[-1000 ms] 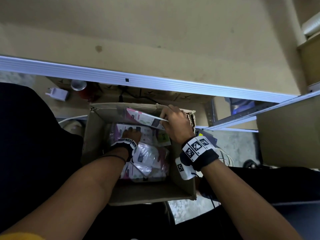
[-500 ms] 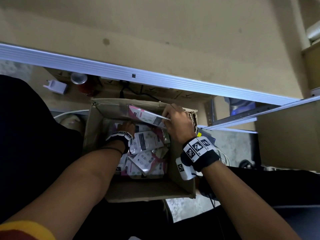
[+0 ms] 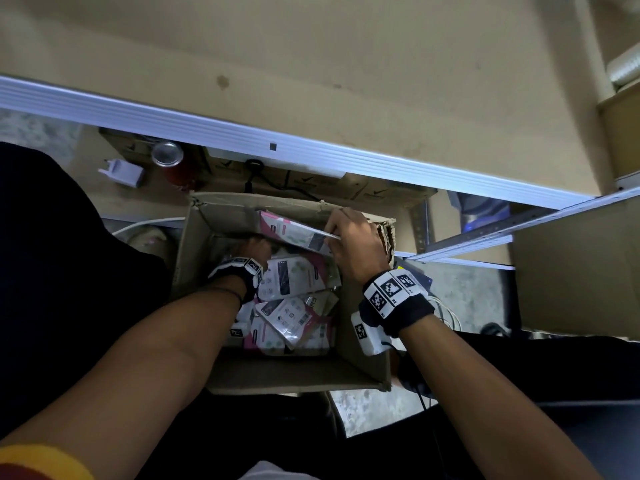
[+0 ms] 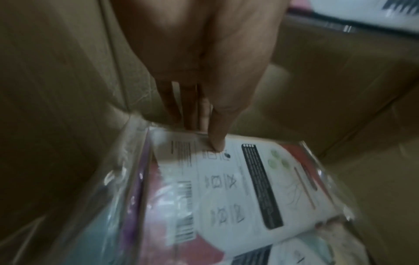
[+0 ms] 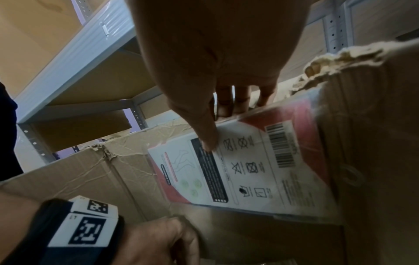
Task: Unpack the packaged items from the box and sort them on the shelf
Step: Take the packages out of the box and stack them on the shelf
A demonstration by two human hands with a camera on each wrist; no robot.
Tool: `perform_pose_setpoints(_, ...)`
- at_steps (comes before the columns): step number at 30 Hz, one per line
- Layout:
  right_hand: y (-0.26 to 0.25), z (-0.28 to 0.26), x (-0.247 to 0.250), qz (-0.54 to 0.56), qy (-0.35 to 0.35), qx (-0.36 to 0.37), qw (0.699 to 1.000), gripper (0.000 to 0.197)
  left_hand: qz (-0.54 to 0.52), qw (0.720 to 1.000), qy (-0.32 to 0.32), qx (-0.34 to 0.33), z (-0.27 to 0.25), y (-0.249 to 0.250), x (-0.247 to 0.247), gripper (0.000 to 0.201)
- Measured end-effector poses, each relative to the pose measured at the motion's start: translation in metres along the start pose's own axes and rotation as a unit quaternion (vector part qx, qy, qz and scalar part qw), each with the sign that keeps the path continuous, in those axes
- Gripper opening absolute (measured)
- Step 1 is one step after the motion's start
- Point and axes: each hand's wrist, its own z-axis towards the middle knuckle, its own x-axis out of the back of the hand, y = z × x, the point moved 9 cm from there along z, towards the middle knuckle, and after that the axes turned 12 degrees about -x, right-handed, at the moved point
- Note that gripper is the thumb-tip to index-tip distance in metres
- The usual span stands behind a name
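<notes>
An open cardboard box (image 3: 194,258) on the floor holds several pink-and-white plastic-wrapped packets (image 3: 294,317). My right hand (image 3: 349,244) pinches the edge of one flat packet (image 3: 294,232) near the box's far right corner, thumb (image 5: 205,132) on its printed back (image 5: 249,166), fingers behind it. My left hand (image 3: 254,249) reaches deep at the box's far left. There it pinches the top edge of another packet (image 4: 238,188), thumb (image 4: 218,143) on its face and fingers behind, close to the box wall (image 4: 56,107).
A beige shelf board (image 3: 311,64) with a metal front rail (image 3: 277,147) runs above the box. Under it stand a red can (image 3: 169,161), a white charger (image 3: 123,173) and flat cartons (image 3: 311,183). White cables (image 3: 446,313) lie right of the box.
My left hand has moved from the middle packets toward the box's far left and now pinches a packet there. The right hand keeps its hold on the flat packet.
</notes>
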Motion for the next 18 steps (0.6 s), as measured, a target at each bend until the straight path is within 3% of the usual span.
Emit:
perform_pose_setpoints(6,-0.002,0.002,0.001,-0.019,0.001,-0.001,1.000,0.015,-0.081,0.997,0.003,0.013,-0.023,0.008,0.011,0.024)
perform_pose_setpoints(9,-0.005,-0.002,0.002,-0.029,0.006,0.004,1.000,0.018,-0.108,0.994,0.008,0.013,-0.038,0.012,0.019,0.034)
perform_pose_setpoints(18,-0.020,-0.008,0.026,-0.030,0.030,0.014,0.999,0.013,-0.071,0.995,0.022,-0.072,-0.087,0.044,0.071,0.020)
